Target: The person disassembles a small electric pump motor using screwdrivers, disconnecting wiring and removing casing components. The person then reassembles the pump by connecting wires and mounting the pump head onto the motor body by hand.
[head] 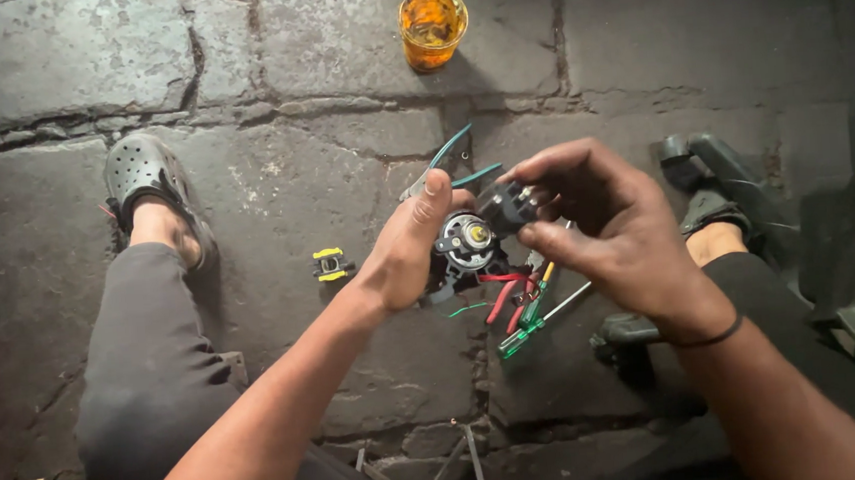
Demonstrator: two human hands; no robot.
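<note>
We see left hand [403, 252] clamped on the round motor part [465, 244] | right hand [597, 223] fingers [533, 174] pinch the small black block [506, 207] just above-right of it; touching; both hands equally near

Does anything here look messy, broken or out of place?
Yes, a little. A glass of amber liquid stands on the cracked stone floor, and a green-handled screwdriver, red-handled tool and small yellow-and-black part lie scattered there. Nothing looks spilled.
</note>
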